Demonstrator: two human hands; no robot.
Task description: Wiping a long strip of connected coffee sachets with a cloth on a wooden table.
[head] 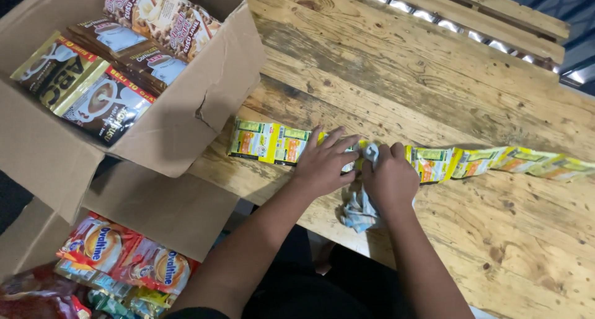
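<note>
1. Two bare hands work at the near edge of a worn wooden surface [434, 65], over a long strip of joined yellow sachets [273, 142] that lies flat across it, from just beside a cardboard box to the right edge.
2. The left hand [322, 164] lies palm down on the strip, its fingers [338, 140] spread and pressing the sachets to the wood; it grips nothing.
3. The right hand [390, 176] is clenched on a crumpled pale blue-and-white wrapper [356, 210], which bunches up between the two hands and hangs below the fist toward the near edge.
4. As a judgement: the strip looks whole and uncut, with sachets on both sides of the hands lying in line, so whatever is being done at its middle seems barely begun; no loose sachet lies apart.
5. Each sachet is a small yellow rectangle with green and orange patches; those toward the right edge lie slightly twisted.
6. At the far left corner an open cardboard box [204, 108] rests partly on the surface, one wall torn. Inside lie flat packs in brown, gold and black showing cups of drink [93, 87], and a cream-and-brown pack [161, 15] at the back.
7. Below the near edge, a second open box [161, 210] holds orange-and-red packs [124, 254] with a round orange emblem, over smaller multicoloured packets.
</note>
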